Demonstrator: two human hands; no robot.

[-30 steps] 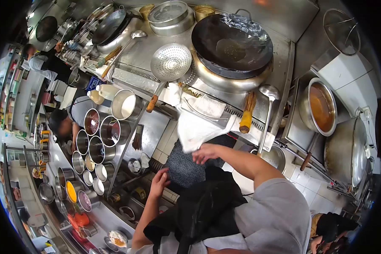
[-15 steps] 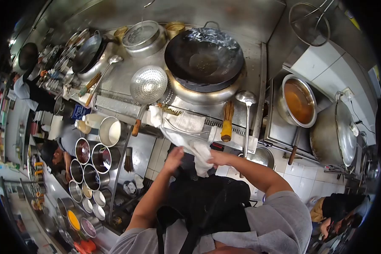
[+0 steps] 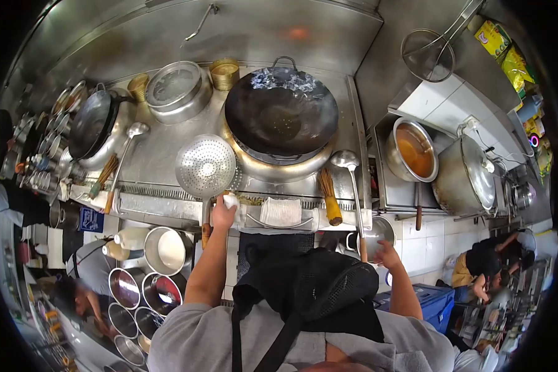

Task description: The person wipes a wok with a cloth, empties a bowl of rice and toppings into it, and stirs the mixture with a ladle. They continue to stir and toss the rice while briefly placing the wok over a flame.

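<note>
My left hand [image 3: 223, 214] is closed on a bunched white cloth [image 3: 231, 200] at the stove's front edge, beside the handle of a perforated skimmer [image 3: 206, 166]. My right hand [image 3: 388, 255] has its fingers apart, just right of the handle end of a steel ladle [image 3: 345, 159], and nothing shows in it. A black wok [image 3: 282, 111] sits on the burner with a little liquid in its bottom. Between ladle and wok lies a bamboo brush [image 3: 330, 198] with a yellow handle. A folded white cloth [image 3: 280, 212] rests on the front rail.
To the right are a bowl of brown liquid [image 3: 415, 150] and a large lidded pot [image 3: 468, 177]. Several steel containers, one a white-filled pot [image 3: 167, 250], stand lower left. A blue box [image 3: 428, 304] is behind my right arm. Other people work at both sides.
My hands have parted: the left moved forward and left to the stove edge, the right moved away to the right. The long white cloth no longer hangs between them. The view has shifted.
</note>
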